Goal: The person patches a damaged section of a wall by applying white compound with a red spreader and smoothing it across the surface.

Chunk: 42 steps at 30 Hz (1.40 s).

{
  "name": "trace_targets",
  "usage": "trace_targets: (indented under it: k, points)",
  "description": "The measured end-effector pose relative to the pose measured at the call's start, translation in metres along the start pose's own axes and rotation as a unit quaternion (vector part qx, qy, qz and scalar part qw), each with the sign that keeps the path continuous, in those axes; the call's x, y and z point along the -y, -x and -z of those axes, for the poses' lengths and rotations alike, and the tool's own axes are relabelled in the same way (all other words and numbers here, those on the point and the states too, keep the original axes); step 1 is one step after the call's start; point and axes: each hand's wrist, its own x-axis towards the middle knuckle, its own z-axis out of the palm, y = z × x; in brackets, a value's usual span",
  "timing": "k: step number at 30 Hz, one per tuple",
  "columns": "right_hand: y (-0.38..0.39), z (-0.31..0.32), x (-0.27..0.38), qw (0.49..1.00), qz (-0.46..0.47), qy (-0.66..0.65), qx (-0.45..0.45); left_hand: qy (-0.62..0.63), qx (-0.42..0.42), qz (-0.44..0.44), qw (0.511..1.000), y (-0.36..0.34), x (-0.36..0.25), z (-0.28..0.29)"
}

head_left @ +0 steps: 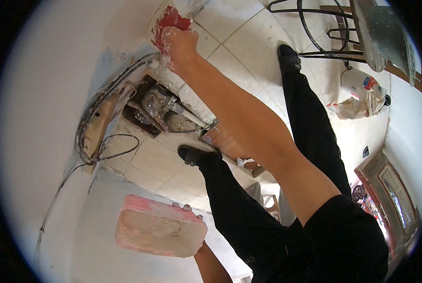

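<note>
My right hand, smeared with white paste, is closed around a red plastic scraper at the top of the view. The scraper lies against, or very close to, the pale wall; the exact contact is hidden. Lower down, my left hand holds a pink rectangular tub from below and behind. Only its fingertips show over the tub's rim. Whitish paste coats the tub's inside.
A dirty pump with pipe sits in a floor recess by the wall. Black cables loop past a wooden board. A glass-topped table with metal legs and a white jug in a plastic bag stand to the right.
</note>
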Motion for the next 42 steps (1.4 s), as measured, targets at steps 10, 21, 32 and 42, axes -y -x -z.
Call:
trace_targets:
  k: [10,21,32,42]
  points:
    - [0.047,-0.022,-0.009,0.997,0.048,0.049,0.043,-0.005,0.043,-0.002,0.999,0.014,-0.013,0.017]
    - [0.116,-0.039,-0.021,0.985,0.011,0.018,0.173,-0.03,0.058,-0.03,0.997,0.01,0.009,-0.013]
    - [-0.073,0.019,0.008,0.971,0.125,0.095,-0.181,-0.017,0.103,0.03,0.994,-0.015,0.045,-0.036]
    - [-0.005,-0.005,0.005,0.986,-0.076,-0.131,0.074,-0.022,0.067,0.006,0.998,0.009,0.0,-0.012]
